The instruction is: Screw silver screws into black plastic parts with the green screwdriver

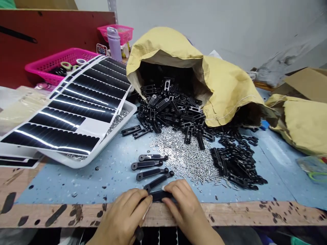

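Observation:
Near the table's front edge, my two hands hold a black plastic arm point(158, 195) between them. My right hand point(185, 207) pinches its right end between thumb and fingers. At the other end, the closed fingers of my left hand point(125, 212) grip it. A dark rounded end point(139, 233) pokes out below my left palm; its kind is hidden. Just beyond the hands lie several similar black arms with ball ends point(150, 174), side by side. Behind them spreads a heap of small silver screws point(201, 166) and washers point(166, 144).
Yellow sacks point(168, 42) spill black plastic clips point(176, 112) at the back. More black parts point(237, 160) are piled at right. Sheets of black stickers point(89, 98) lie across a white tray point(84, 163) at left. Behind stand a pink basket point(48, 76) and a purple bottle point(114, 47).

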### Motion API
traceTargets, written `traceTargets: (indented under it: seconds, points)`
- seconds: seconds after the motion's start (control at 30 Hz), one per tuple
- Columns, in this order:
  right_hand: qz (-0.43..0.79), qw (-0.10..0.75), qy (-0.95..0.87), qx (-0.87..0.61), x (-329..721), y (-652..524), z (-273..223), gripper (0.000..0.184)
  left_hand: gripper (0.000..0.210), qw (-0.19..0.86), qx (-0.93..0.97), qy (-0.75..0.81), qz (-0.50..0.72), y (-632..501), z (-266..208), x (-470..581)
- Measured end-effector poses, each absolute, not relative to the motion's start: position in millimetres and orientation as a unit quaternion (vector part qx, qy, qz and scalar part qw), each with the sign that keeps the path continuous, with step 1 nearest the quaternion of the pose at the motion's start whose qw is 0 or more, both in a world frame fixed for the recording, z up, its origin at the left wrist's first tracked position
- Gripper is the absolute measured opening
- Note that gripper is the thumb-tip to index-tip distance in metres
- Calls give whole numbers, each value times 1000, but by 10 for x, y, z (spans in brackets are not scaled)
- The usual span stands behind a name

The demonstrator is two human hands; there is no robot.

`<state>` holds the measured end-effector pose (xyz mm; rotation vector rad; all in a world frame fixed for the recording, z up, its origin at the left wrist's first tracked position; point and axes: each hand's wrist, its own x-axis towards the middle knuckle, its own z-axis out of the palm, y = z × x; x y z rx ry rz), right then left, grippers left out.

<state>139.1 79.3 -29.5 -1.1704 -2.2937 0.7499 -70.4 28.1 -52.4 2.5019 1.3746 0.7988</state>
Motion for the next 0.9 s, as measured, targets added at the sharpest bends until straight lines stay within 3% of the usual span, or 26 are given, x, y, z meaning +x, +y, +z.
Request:
traceTargets:
  seconds: [0.13,0.33,0.63,0.9]
  points:
    - [319,212,-821,-423,1379,737,-296,21,33,166,807,501,265,233,-468,-672]
    - [410,217,-762,-452,1376,720,-261,19,27,195,785,508,295,231,-428,-624]
    - [554,110,-648,-512,1312,1074,-157,18,18,244,749,525,321,213,-457,-554]
    - [488,180,-696,-495,1422,1029,-142,16,22,215,752,529,328,218,-482,-542]
